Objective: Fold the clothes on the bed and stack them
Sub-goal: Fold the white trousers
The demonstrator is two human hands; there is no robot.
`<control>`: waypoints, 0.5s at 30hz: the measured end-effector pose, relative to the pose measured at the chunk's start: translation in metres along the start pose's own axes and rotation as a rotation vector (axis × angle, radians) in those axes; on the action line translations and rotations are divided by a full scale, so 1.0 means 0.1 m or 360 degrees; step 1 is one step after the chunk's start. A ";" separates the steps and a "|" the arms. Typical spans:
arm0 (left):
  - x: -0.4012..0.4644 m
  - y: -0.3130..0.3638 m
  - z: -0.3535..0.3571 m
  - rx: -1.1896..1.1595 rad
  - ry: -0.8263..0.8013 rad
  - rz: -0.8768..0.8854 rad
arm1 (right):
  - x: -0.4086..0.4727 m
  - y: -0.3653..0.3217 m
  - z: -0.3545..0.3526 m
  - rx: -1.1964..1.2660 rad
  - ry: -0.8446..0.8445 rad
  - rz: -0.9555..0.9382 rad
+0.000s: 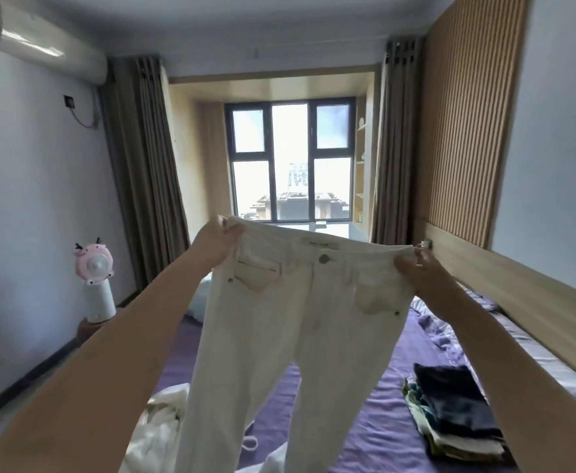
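A pair of white jeans (300,312) hangs in the air in front of me, front side facing me, legs dangling down over the bed (375,425). My left hand (216,244) pinches the left end of the waistband. My right hand (419,271) grips the right end. The waistband is stretched flat between them. A stack of folded clothes (457,414) with a dark blue piece on top lies on the purple sheet at the lower right. Loose white clothing (160,435) lies crumpled on the bed at the lower left, partly hidden by the jeans.
A pink and white fan (96,281) stands on a small stand left of the bed. A wooden headboard ledge (518,302) runs along the right side. Rumpled purple bedding (440,322) lies near it. White bedding (199,298) sits at the far end, before the window and curtains.
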State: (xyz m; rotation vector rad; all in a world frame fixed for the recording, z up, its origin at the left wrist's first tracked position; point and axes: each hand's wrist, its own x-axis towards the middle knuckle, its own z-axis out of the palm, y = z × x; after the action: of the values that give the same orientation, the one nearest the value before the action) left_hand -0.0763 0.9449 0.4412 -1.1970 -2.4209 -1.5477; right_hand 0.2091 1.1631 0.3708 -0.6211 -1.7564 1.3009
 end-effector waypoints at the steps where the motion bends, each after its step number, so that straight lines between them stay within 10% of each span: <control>1: -0.03 0.04 0.01 -0.0057 -0.0001 0.0000 | -0.01 -0.01 -0.09 0.0095 -0.0076 0.0021; 15: -0.16 0.97 -0.10 -0.0599 0.0200 0.0226 | 0.14 -0.89 -0.65 0.0123 0.0309 -0.0354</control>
State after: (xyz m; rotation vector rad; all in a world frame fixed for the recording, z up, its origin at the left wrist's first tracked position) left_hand -0.0090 0.9480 0.5136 -1.2438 -1.9768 -2.0228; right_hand 0.2646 1.1776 0.4654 -0.4765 -1.5610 1.1109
